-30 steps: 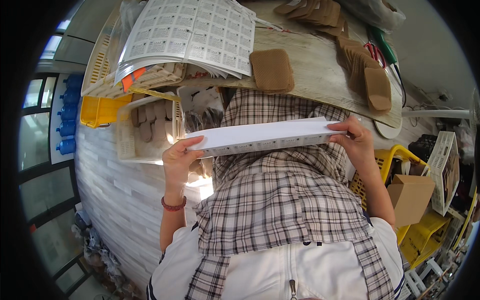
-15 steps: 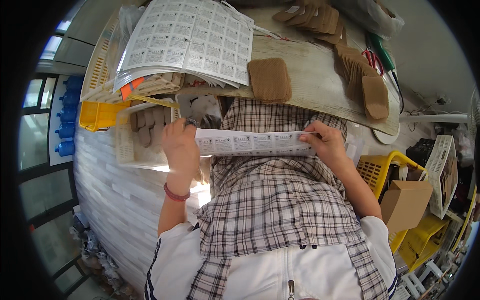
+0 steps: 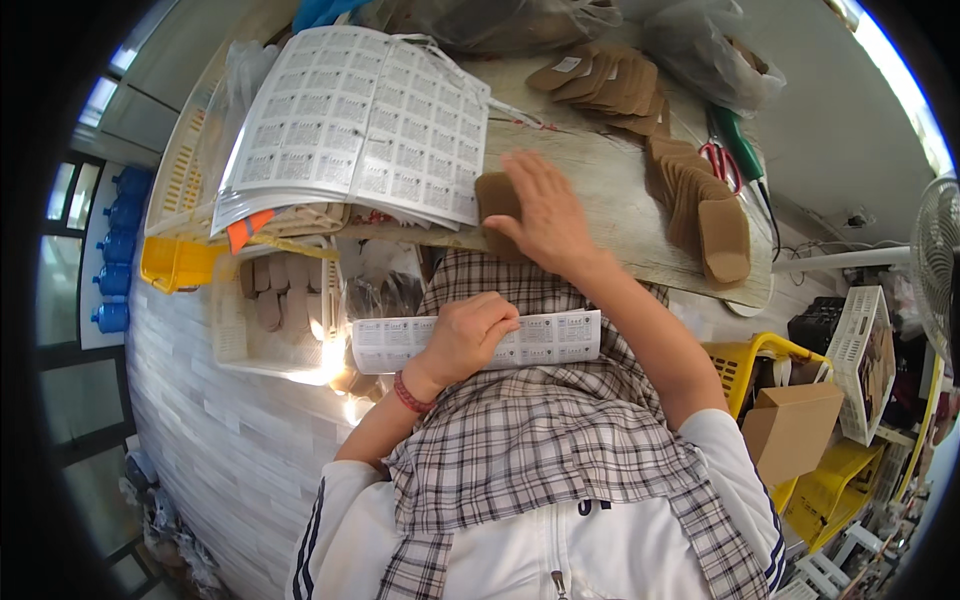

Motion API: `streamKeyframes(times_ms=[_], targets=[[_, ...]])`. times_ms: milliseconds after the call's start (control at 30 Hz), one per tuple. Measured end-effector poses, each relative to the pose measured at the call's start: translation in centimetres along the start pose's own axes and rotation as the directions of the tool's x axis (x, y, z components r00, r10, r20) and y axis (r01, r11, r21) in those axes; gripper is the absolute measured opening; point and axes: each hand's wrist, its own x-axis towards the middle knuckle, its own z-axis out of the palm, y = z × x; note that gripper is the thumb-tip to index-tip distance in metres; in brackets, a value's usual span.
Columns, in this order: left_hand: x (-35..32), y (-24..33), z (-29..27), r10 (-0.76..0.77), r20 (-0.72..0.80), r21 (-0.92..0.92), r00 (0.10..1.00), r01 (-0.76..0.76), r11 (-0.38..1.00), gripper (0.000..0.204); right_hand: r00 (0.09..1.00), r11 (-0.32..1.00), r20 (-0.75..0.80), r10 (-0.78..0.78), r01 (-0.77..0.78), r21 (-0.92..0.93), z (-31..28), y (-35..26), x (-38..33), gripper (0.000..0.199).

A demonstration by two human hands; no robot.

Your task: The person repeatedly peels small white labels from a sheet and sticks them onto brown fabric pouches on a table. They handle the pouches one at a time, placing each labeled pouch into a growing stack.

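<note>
My left hand [image 3: 468, 335] is closed on a long strip of white printed labels [image 3: 555, 340], gripping it near the middle above my checked apron [image 3: 530, 420]. On the table's near edge, my right hand [image 3: 548, 215] lies with its fingers stretched out over a small stack of brown, round-cornered pads [image 3: 492, 205]. Its palm and fingers cover the right part of that stack. Large sheets of the same labels [image 3: 345, 120] are piled to the left of the stack. Further right, a fanned row of brown pads [image 3: 690, 200] runs along the wooden table [image 3: 590, 150].
Red-handled scissors [image 3: 720, 165] and a green-handled tool [image 3: 738, 145] with a cord lie at the table's right. Below left stands a white basket [image 3: 235, 340] holding grey-brown pads. A yellow crate [image 3: 735, 370] and a cardboard box [image 3: 795, 425] are on my right.
My right hand has let go of the strip's right end and reached forward onto the brown stack. The left hand has shifted right to the strip's middle. The whole view has tilted slightly.
</note>
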Motion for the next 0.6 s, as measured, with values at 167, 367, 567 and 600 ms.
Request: streamKeyframes(times_ms=[167,367,567,600], targets=[[1.6,-0.5,0.1,0.031,0.059,-0.012,0.998,-0.031,0.999,0.007,0.987,0.979,0.14,0.079,-0.05,-0.197,1.6,3.6,-0.8,0.079],[2.5,-0.3,1.2,0.077,0.127,-0.034,0.989,-0.073,0.997,0.008,0.985,0.991,-0.121,0.124,-0.129,-0.041,-5.1,6.0,-3.8,0.066],[1.7,0.2,0.9,0.027,0.117,-0.006,0.993,-0.027,1.0,0.008,0.551,0.569,-0.398,0.733,-0.818,-0.083,-16.6,16.7,-13.9,0.094],[1.8,0.0,1.0,0.017,0.12,-0.002,0.993,-0.017,1.0,0.008,0.534,0.556,-0.362,0.764,-0.83,-0.051,-16.7,17.9,-15.0,0.098]])
